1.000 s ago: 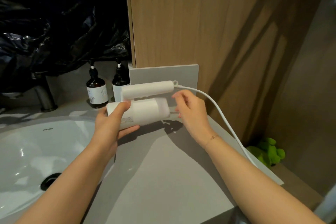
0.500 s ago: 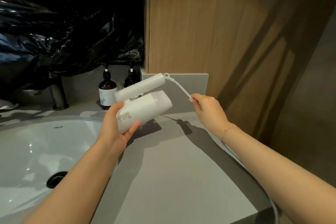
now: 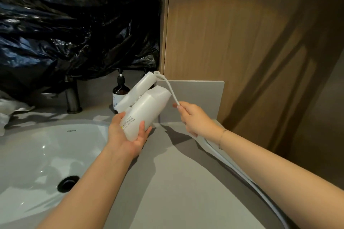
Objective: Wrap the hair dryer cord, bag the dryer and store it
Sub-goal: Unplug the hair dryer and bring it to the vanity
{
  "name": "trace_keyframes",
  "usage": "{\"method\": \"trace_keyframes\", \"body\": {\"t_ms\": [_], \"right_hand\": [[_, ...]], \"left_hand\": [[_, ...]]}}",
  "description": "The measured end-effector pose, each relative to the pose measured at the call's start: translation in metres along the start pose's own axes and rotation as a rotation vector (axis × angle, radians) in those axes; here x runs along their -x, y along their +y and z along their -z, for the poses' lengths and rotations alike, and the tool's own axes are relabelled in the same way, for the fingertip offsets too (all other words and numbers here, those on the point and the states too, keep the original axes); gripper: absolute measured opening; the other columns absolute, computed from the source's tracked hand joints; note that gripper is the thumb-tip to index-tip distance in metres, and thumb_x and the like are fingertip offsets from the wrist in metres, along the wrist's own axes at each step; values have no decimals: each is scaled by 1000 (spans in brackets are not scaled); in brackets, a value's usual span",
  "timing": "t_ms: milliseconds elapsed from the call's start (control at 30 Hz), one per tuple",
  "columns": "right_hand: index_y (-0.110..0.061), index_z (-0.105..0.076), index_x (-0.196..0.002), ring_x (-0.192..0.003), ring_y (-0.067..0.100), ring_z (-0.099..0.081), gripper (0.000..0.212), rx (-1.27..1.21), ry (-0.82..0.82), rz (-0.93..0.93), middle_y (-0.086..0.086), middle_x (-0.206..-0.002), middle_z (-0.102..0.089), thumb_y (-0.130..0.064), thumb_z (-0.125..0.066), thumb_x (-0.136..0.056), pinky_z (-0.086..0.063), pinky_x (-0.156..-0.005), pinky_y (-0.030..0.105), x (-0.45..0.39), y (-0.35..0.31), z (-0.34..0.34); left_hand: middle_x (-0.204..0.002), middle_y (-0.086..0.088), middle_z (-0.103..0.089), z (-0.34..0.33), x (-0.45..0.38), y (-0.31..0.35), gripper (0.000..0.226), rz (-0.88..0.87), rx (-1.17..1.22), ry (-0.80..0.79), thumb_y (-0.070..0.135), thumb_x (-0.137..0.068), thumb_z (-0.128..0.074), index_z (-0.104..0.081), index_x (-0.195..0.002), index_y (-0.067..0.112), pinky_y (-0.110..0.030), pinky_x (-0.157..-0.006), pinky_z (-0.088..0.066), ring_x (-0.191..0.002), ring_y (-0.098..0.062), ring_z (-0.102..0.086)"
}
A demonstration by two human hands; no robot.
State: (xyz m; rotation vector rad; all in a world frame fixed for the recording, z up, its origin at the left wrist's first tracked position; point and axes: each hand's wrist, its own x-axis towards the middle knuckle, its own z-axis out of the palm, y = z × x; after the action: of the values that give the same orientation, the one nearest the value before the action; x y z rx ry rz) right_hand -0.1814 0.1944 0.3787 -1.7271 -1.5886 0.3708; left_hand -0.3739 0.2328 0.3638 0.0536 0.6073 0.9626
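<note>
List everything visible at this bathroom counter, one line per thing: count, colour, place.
hair dryer: one, white, handle folded against the body, held above the counter
cord: one, white, runs from the handle end to the right hand, then trails off the counter's right edge
pump bottle: one seen clearly, brown with a black pump, behind the dryer
sink: one, white, with a black drain, at left
faucet: one, dark metal, behind the sink
plastic sheet: one, black, hung above the sink
counter: one, grey
wall panel: one, wood-toned, at right
bracelet: one, thin, on the right wrist
left hand: grip on the dryer's body
right hand: pinching the cord
</note>
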Motion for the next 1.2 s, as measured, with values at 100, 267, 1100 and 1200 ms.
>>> {"method": "trace_keyframes", "body": {"t_ms": [100, 267, 1100, 1200], "right_hand": [[-15, -52, -125, -42, 12, -30, 32, -332, -99, -125, 3, -64, -35, -27, -30, -106, -32, -38, 28, 22, 0, 6], [-10, -61, -112, -40, 9, -25, 32, -524, -305, -313, 0, -59, -36, -28, -36, -104, -22, -37, 21, 68, 2, 29], [-16, -60, -100, -74, 33, -61, 30, 814, -136, 599, 8, -86, -66, -36, -37, -101, -45, -58, 40, 37, 34, -20], [-18, -61, -91, -63, 30, -59, 29, 742, -49, 710, 3, -76, -64, -35, -39, -98, -40, -48, 35, 49, 32, -23]], "left_hand": [[-121, -17, -53, 0, -1, 2, 51, -46, 44, 3, 37, -76, -75, -59, -120, 17, -25, -43, -56, -90, -44, -58], [-123, -16, -50, 1, -3, 9, 56, -106, 152, 15, 36, -76, -76, -55, -124, 15, -26, -46, -56, -93, -44, -59], [-107, -3, -56, -3, -12, -1, 33, -477, -315, -83, 31, -90, -65, -55, -120, 20, -36, -78, -59, -100, -21, -61], [-118, -6, -56, 3, -18, -1, 50, -530, -443, -85, 32, -88, -66, -48, -132, 17, -34, -74, -62, -101, -20, -62]]}}
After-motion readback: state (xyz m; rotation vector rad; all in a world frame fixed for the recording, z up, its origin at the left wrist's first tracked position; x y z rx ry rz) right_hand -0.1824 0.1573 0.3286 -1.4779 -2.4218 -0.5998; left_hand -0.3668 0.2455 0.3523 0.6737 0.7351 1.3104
